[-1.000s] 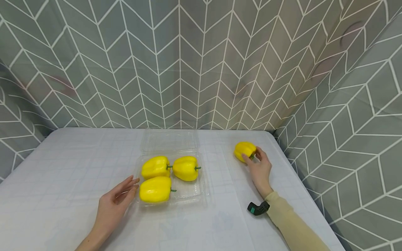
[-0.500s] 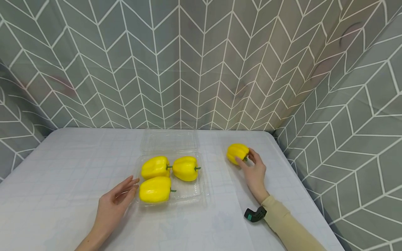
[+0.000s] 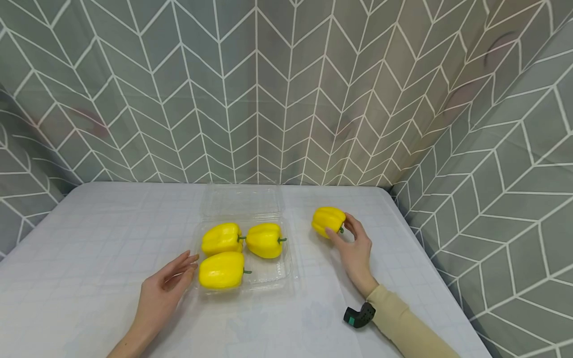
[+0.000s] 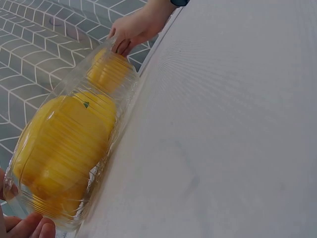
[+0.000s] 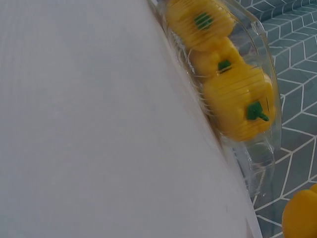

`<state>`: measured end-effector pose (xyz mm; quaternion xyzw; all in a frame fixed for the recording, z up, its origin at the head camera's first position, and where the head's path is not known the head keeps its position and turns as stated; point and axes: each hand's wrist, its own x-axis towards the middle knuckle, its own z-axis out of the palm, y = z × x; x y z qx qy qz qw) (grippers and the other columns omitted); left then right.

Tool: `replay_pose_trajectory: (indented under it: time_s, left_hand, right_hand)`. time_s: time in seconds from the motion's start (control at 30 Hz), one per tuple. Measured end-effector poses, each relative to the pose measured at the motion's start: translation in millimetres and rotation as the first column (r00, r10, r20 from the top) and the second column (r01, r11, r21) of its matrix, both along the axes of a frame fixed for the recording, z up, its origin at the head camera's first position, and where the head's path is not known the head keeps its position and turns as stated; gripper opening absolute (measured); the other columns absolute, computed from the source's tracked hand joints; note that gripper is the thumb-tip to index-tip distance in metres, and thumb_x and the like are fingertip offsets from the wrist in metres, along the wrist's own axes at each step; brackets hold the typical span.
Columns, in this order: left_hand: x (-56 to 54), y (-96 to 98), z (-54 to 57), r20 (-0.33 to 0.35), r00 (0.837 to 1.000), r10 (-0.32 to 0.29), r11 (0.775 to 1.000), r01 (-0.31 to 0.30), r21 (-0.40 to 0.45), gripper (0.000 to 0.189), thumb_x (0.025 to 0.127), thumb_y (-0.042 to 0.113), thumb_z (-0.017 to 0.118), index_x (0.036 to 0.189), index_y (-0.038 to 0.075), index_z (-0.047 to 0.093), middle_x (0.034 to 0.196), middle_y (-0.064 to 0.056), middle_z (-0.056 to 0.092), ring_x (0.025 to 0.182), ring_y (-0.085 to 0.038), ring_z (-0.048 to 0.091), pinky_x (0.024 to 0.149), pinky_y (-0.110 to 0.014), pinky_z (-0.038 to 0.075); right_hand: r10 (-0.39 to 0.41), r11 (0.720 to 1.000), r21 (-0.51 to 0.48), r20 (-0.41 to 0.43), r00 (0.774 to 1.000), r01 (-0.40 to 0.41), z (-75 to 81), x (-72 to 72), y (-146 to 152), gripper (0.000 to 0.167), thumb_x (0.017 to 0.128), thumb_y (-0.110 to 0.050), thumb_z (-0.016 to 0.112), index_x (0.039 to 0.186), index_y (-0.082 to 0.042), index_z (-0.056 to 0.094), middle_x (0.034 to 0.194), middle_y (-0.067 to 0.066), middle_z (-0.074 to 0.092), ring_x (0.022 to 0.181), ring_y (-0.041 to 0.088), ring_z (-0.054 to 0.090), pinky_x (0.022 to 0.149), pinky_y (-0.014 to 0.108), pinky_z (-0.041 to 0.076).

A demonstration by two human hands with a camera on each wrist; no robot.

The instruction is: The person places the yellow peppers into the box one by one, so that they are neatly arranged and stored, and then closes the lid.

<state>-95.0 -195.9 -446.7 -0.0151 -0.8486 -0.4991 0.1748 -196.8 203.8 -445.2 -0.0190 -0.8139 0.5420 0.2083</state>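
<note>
My left hand (image 3: 160,293) is at the left edge of a clear plastic clamshell container (image 3: 268,276), its fingertips and thumb holding the rim. Inside lie three yellow bell peppers: one at the back left (image 3: 221,238), one at the back right (image 3: 264,240), one at the front left (image 3: 221,271). Their green stems point right. To the container's right, my right hand (image 3: 355,253) grips a fourth yellow bell pepper (image 3: 328,222) at its stem end. Part of that pepper (image 5: 299,218) shows in the right wrist view's corner. Whether it touches the table cannot be told.
The container's clear lid (image 3: 241,200) lies folded back toward the table's far edge. A white cloth covers the table (image 3: 103,223). Grey curtains (image 3: 273,89) with white lines stand behind and beside it. A black device (image 3: 359,315) sits at my right wrist.
My right hand has carried its bell pepper leftward and slightly nearer, toward the container. The left hand, the container and the peppers in it have stayed in place.
</note>
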Motion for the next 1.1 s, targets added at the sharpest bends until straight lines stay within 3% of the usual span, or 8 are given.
replay_pose_trajectory:
  time_s: [0.43,0.7,0.87,1.1]
  left_hand:
    - [0.3,1.2,0.8,-0.020,1.000,-0.015,1.000,0.015,0.006,0.043,0.096,0.008,0.067,0.138,0.002,0.058,0.123,-0.014,0.070,0.100,0.015,0.058,0.082,-0.003,0.050]
    - [-0.3,0.5,0.1,-0.003,1.000,-0.009,1.000,0.009,-0.006,0.044,0.097,0.010,0.066,0.139,0.003,0.057,0.124,-0.013,0.070,0.100,0.017,0.056,0.083,-0.002,0.049]
    - [-0.2,0.6,-0.2,-0.005,1.000,-0.020,1.000,0.020,-0.002,0.044,0.097,0.009,0.065,0.140,0.003,0.057,0.124,-0.013,0.070,0.100,0.017,0.056,0.083,-0.002,0.049]
    - [0.5,0.8,0.1,-0.007,1.000,-0.027,1.000,0.027,-0.004,0.044,0.097,0.008,0.065,0.140,0.003,0.056,0.125,-0.013,0.070,0.100,0.018,0.056,0.083,-0.001,0.049]
  right_hand:
    - [0.080,0.996,-0.022,-0.135,0.988,-0.083,3.2,10.8,-17.0,0.062,0.084,-0.027,0.083,0.140,-0.021,0.056,0.139,-0.004,0.058,0.126,0.017,0.054,0.117,0.045,0.036]
    - [0.116,0.992,-0.032,-0.145,0.983,-0.122,8.0,17.8,-24.9,0.063,0.084,-0.022,0.083,0.141,-0.019,0.056,0.139,-0.004,0.058,0.126,0.015,0.054,0.118,0.046,0.034]
    - [0.136,0.989,-0.032,-0.170,0.976,-0.143,11.3,21.7,-29.8,0.063,0.084,-0.018,0.083,0.140,-0.018,0.056,0.138,-0.004,0.059,0.125,0.013,0.054,0.118,0.042,0.035]
    - [0.160,0.985,-0.033,-0.166,0.973,-0.168,18.9,30.4,-39.8,0.064,0.082,-0.008,0.083,0.139,-0.015,0.056,0.137,0.000,0.060,0.123,0.011,0.054,0.115,0.027,0.036]
